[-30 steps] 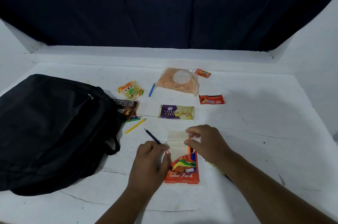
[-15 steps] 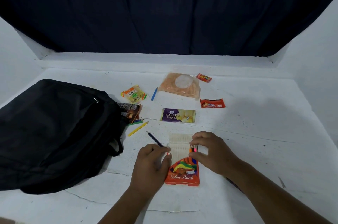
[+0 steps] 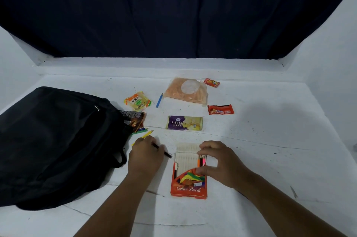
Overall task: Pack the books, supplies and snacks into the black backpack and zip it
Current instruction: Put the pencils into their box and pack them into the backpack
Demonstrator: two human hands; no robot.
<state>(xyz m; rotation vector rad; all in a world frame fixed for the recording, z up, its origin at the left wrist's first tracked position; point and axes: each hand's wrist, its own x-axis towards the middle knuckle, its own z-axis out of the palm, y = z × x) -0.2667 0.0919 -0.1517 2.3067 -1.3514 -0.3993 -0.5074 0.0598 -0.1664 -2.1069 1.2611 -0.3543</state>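
1. Head view: the left hand (image 3: 145, 156) has moved away from the colour pencil box (image 3: 189, 177) toward the backpack (image 3: 56, 140), and its fingers are curled on a dark pencil (image 3: 163, 150) lying on the table (image 3: 270, 140).
2. The right hand (image 3: 216, 161) stays on the box, pinching its right edge beside the pencils already in the tray.
3. I judge that the loose pencils are being collected first; the snacks, such as the layer cake pack (image 3: 184, 123), are still outside the bag.
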